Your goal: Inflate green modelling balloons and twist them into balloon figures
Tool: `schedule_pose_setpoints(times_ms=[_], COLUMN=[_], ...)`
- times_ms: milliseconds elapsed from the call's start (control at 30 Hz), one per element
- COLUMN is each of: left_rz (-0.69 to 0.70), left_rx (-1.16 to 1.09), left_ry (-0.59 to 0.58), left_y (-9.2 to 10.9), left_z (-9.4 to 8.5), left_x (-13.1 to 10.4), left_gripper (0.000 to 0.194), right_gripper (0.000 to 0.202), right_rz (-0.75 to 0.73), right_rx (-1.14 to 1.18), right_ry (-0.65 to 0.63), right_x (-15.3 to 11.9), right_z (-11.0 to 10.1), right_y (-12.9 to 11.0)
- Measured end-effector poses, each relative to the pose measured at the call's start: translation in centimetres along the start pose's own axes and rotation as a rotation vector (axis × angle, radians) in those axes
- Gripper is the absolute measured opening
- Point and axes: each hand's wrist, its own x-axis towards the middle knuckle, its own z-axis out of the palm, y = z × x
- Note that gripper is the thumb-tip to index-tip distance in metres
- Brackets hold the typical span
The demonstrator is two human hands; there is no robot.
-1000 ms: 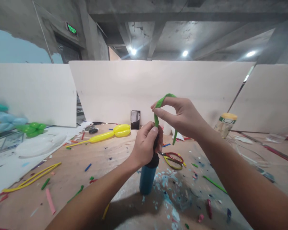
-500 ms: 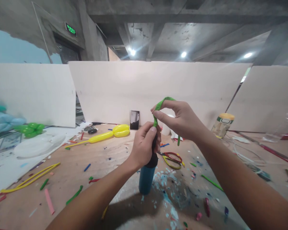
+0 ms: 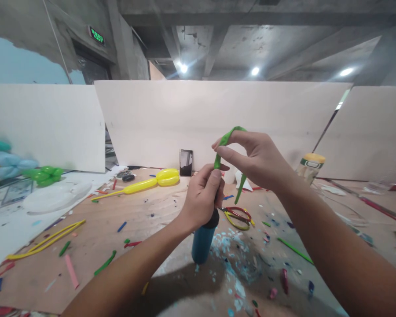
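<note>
A blue hand balloon pump (image 3: pixel 203 244) with a black top stands upright on the table in front of me. My left hand (image 3: pixel 203 193) is closed round its nozzle end, pinching the neck of a limp green balloon (image 3: pixel 225 140) there. Above it, my right hand (image 3: pixel 259 158) pinches the same balloon between thumb and fingers. The balloon arches over the right forefinger, and its free tail hangs down below that hand. The nozzle tip is hidden by the left fingers and the balloon.
Scissors (image 3: pixel 239 218) with red and yellow handles lie just right of the pump. A yellow twisted balloon (image 3: pixel 166 177) and a propped phone (image 3: pixel 186 163) are behind. Balloon scraps litter the table (image 3: pixel 95 229). A yellow-lidded jar (image 3: pixel 312 167) stands right; white boards (image 3: pixel 152 119) close off the back.
My right hand has shifted slightly up and right with the balloon. The balloon's hanging tail has swung left. The left hand keeps its grip, and the view has tilted a little.
</note>
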Motion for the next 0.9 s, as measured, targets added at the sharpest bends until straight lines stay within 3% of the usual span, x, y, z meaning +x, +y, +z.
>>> schedule_pose_setpoints(times_ms=[900], left_rz=[-0.017], left_rx=[-0.02], left_ry=[0.014], left_y=[-0.07], left_z=[-0.22], left_x=[0.08], left_gripper=[0.031], right_gripper=[0.013], right_rz=[-0.009], right_rx=[-0.028], right_ry=[-0.003], right_x=[-0.06], right_z=[0.16], right_y=[0.05])
